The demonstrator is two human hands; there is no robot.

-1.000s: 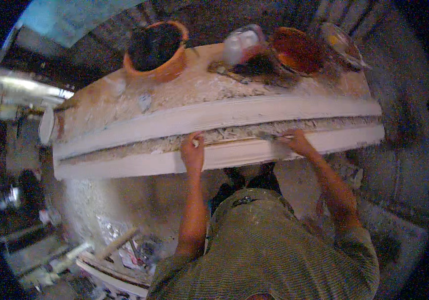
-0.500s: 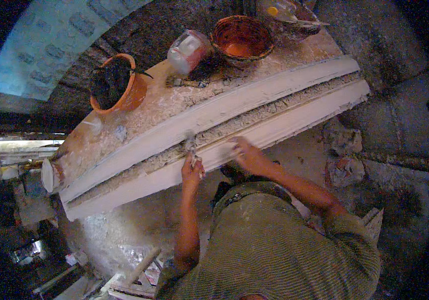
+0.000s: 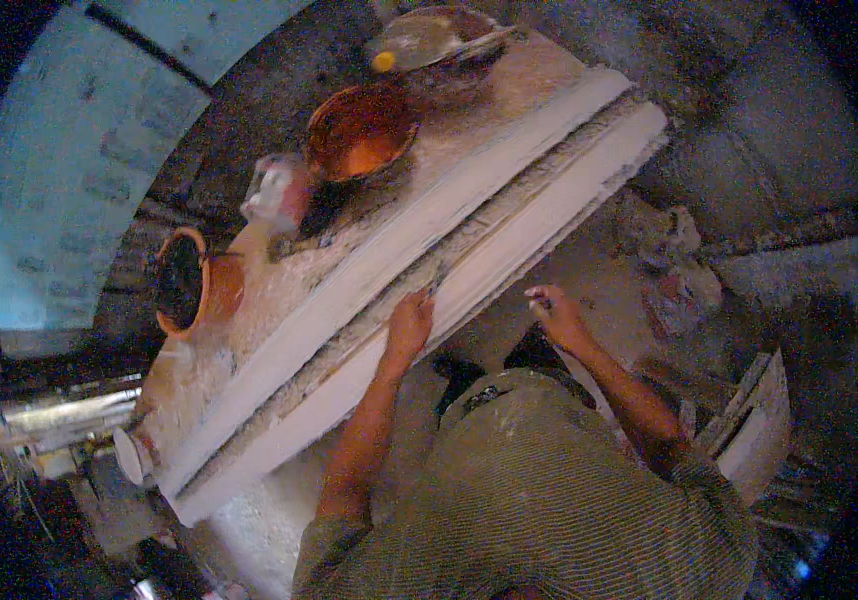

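Note:
A long pale moulding point(image 3: 509, 240), which looks like plaster, lies slantwise across the table, with a rough, grey-filled groove point(image 3: 509, 215) running along its length. Over the near side of this groove is my left hand point(image 3: 411, 325), its fingers closed. A small dark, narrow end shows at its fingertips, too blurred to name. My right hand point(image 3: 561, 322) hovers off the moulding's near edge, touching nothing; its fingers are loosely bent and apart, with nothing visible in them.
Beyond the moulding, the dusty table point(image 3: 279, 290) bears an orange tub point(image 3: 219, 290) with dark contents, a clear plastic container point(image 3: 279, 190), an orange bowl point(image 3: 364, 135) and a shallow pan point(image 3: 439, 40). Crumpled bags point(image 3: 684, 295) lie on the floor to the right.
The view has turned, so the moulding slants more steeply. My right hand has left the moulding's near edge and moved right. My left hand, with a greyish thing at its fingers before, remains at the groove.

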